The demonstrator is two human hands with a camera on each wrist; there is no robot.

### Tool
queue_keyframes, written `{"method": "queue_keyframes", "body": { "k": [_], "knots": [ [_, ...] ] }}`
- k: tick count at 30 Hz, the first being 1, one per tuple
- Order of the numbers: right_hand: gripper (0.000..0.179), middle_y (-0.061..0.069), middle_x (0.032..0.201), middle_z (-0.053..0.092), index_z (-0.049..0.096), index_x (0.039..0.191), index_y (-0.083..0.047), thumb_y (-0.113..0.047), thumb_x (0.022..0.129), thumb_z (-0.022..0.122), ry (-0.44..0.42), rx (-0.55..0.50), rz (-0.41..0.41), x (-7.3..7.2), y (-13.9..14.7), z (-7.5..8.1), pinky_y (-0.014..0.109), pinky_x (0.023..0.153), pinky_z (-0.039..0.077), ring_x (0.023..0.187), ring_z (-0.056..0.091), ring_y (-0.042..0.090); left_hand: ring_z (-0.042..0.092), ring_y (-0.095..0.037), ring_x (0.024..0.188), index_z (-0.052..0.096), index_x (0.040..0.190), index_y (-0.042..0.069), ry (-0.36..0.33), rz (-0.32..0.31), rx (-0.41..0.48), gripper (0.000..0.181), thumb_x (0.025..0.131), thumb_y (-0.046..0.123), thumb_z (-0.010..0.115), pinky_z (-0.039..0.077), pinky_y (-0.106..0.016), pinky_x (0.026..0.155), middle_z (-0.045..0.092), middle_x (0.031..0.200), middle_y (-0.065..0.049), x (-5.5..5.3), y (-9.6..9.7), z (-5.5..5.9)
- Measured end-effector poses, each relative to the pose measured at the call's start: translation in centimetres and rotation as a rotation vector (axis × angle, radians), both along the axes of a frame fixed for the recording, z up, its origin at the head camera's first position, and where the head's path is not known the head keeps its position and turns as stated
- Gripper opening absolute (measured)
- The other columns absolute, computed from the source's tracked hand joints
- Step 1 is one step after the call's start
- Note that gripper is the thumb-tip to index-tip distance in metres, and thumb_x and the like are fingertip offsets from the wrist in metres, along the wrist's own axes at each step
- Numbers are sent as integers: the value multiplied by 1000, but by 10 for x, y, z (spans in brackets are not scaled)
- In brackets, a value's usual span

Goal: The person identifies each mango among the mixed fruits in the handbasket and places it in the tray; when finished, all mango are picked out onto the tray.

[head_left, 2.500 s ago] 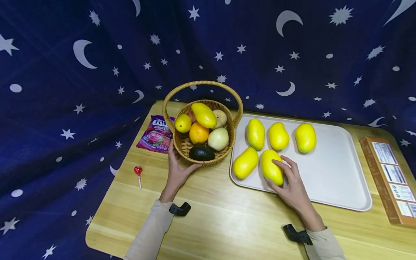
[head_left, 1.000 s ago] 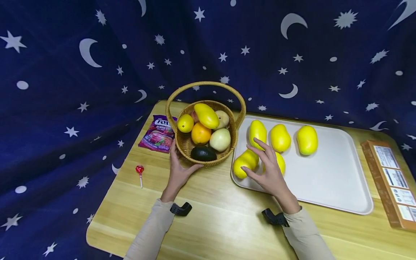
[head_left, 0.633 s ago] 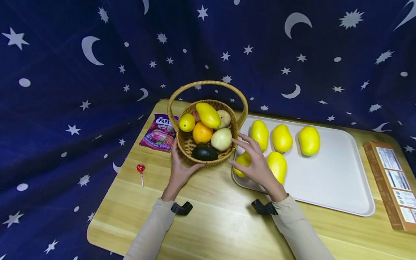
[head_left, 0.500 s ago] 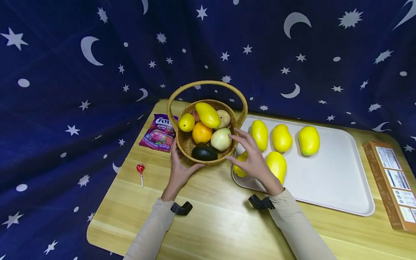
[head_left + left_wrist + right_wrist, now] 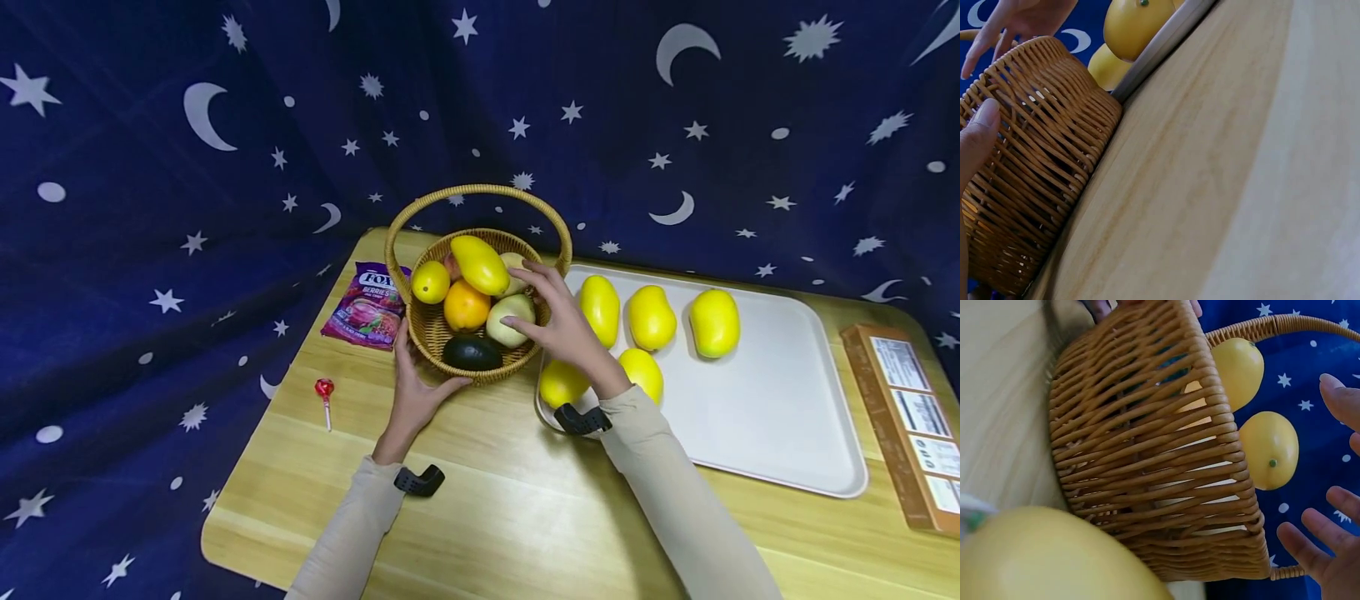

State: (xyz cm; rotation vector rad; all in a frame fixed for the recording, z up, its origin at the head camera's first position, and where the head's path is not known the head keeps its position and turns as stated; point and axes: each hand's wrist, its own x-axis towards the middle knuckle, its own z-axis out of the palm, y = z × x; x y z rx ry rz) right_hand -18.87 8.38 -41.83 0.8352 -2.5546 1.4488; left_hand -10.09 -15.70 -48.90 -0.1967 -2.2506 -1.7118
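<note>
A wicker basket (image 5: 536, 354) with an arched handle holds mixed fruit. My left hand (image 5: 415, 398) holds its near left side from outside; in the left wrist view the thumb (image 5: 979, 134) lies on the weave. Over the basket's right side is my right hand (image 5: 558, 325), fingers spread around the space above a pale green round fruit (image 5: 512, 322). In the right wrist view those fingers (image 5: 1310, 547) hold nothing. Inside lie a yellow mango (image 5: 478, 265), a smaller yellow fruit (image 5: 431, 282), an orange (image 5: 467, 307) and a dark avocado (image 5: 472, 353). The right hand partly hides a pale fruit behind.
Several yellow mangoes (image 5: 651, 318) lie on the left part of a white tray (image 5: 772, 400). A brown box (image 5: 900, 425) stands at the right. Left of the basket are a purple candy bag (image 5: 365, 307) and a red lollipop (image 5: 325, 390). A starry curtain (image 5: 262, 67) hangs behind.
My right hand has left the front mango on the tray and moved left, across the basket's rim, to above the fruit. The left hand stays at the basket; the mangoes remain on the tray.
</note>
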Motion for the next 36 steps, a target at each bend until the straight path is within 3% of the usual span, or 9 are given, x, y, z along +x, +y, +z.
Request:
{"method": "queue_keyframes", "body": {
  "k": [6,12,16,24,31,36],
  "knots": [
    [65,13,154,33,48,144,-17,-23,85,78,-27,7,-3,-8,-6,3,54,106,39,139,36,32,26,-45,141,2,154,-3,-1,3,-21,122,68,1,88,30,-56,111,9,158,-27,-1,0,-1],
    [67,20,152,33,48,143,-16,-21,84,79,-33,21,26,-23,-18,5,53,98,45,132,42,36,28,-45,139,2,154,-3,-2,8,-21,122,68,0,88,33,-55,108,12,157,-28,-1,-1,1],
    [67,21,153,30,49,144,-17,-26,85,78,-57,98,42,-35,-25,6,52,104,41,139,35,32,24,-44,142,1,154,-3,-19,10,-23,122,69,0,87,28,-57,112,9,158,-26,0,-1,2],
    [65,18,157,21,46,147,-23,-31,88,74,-140,187,83,-52,-27,10,50,103,41,143,29,32,24,-34,144,-1,157,7,-48,4,6,125,68,1,88,27,-51,115,9,161,-18,-3,-1,-7],
    [64,19,157,21,45,147,-23,-29,90,72,-135,223,123,-59,-30,10,44,92,46,137,36,33,25,-33,143,1,156,3,-47,8,-3,123,70,6,88,29,-52,113,9,160,-19,-1,-1,-3],
    [63,18,157,22,46,147,-24,-29,90,72,-139,248,125,-63,-34,9,54,107,37,142,28,37,25,-34,143,0,156,2,-43,4,-13,123,69,6,89,30,-52,112,9,160,-21,-4,-3,-9]
  ]
}}
